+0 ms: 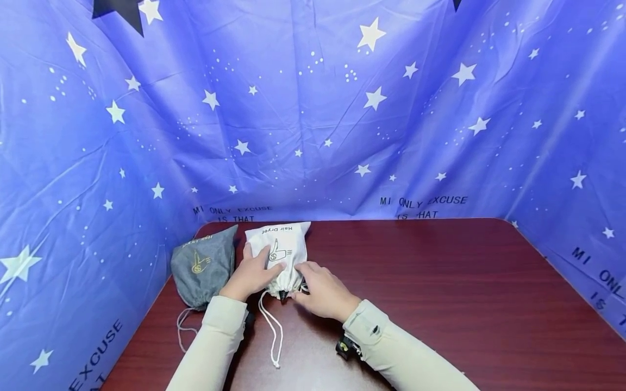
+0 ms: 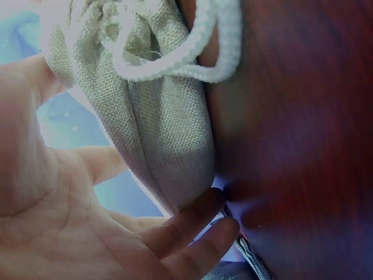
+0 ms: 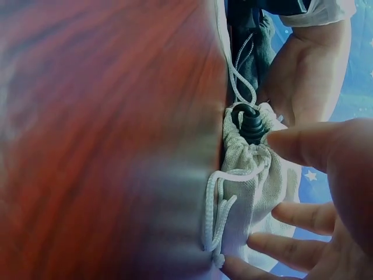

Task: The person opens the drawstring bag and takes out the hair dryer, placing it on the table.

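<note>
A white drawstring bag point(image 1: 288, 245) printed "Hair Dryer" lies on the table, its gathered mouth toward me. Spread over the bag's left side is my left hand point(image 1: 252, 271), the fingers fairly straight and touching the cloth. My right hand point(image 1: 325, 292) lies at the bag's right edge near the mouth, with extended fingers against the cloth. In the right wrist view a black ribbed cord end point(image 3: 252, 125) pokes from the mouth, close to the right thumb. White drawstrings point(image 1: 274, 331) trail from the bag. Whatever fills the bag is hidden.
A grey drawstring bag point(image 1: 202, 269) with a yellow hair dryer print lies left of the white one, beside my left wrist. The dark red wooden table point(image 1: 440, 293) extends to the right. A blue star-printed curtain point(image 1: 313, 108) surrounds the table's back and sides.
</note>
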A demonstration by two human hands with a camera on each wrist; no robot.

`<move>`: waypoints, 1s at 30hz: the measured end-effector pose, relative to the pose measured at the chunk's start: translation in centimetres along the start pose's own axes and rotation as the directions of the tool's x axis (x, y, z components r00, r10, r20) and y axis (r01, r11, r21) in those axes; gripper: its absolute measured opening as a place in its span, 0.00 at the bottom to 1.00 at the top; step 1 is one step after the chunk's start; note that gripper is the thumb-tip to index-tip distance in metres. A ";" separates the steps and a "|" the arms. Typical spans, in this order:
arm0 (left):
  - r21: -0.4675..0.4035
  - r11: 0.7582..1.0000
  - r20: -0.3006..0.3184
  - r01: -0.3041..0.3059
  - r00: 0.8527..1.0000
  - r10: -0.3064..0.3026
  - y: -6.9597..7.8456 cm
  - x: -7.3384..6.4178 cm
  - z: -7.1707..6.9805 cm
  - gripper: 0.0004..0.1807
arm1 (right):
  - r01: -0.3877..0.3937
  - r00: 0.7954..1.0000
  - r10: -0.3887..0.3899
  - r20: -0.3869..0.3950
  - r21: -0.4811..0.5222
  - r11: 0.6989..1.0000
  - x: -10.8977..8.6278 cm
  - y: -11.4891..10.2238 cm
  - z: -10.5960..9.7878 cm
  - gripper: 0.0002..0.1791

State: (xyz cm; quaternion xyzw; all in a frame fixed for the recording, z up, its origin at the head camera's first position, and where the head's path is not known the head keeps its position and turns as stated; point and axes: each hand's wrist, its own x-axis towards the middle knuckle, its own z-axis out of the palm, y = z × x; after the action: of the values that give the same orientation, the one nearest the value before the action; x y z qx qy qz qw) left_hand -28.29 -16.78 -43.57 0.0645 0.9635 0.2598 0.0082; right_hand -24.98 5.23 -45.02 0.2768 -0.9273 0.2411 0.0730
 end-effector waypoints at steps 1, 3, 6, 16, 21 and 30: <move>-0.001 1.000 0.001 -0.002 1.000 0.002 0.0 0.0 0.0 0.46 | 0.002 1.000 -0.002 0.000 -0.001 1.000 0.0 0.0 0.0 0.35; -0.002 1.000 0.000 -0.006 1.000 0.006 0.1 0.0 -0.1 0.46 | 0.005 1.000 -0.005 0.003 -0.010 1.000 0.0 0.1 0.0 0.33; 0.000 1.000 -0.002 -0.011 1.000 0.011 0.2 -0.1 -0.1 0.46 | 0.010 1.000 -0.010 0.010 -0.017 1.000 -0.1 0.2 -0.1 0.32; 0.043 0.999 -0.011 0.000 1.000 0.000 0.5 -0.2 -0.2 0.46 | -0.007 1.000 0.007 0.018 -0.010 1.000 -0.2 0.3 -0.2 0.30; 0.054 0.998 -0.009 0.015 1.000 -0.015 0.8 -0.4 -0.2 0.46 | -0.019 0.999 0.020 0.042 -0.013 1.000 -0.4 0.2 -0.4 0.30; 0.084 0.996 0.007 0.032 0.999 -0.032 1.5 -0.7 -0.3 0.46 | -0.002 0.998 0.003 0.062 -0.020 1.000 -0.6 0.1 -0.7 0.30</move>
State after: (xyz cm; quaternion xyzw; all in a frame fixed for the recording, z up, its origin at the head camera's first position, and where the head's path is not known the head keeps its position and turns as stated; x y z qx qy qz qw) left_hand -27.42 -15.70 -42.59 0.0506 0.9744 0.2188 0.0138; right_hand -24.52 5.94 -44.61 0.2821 -0.9319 0.2231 0.0467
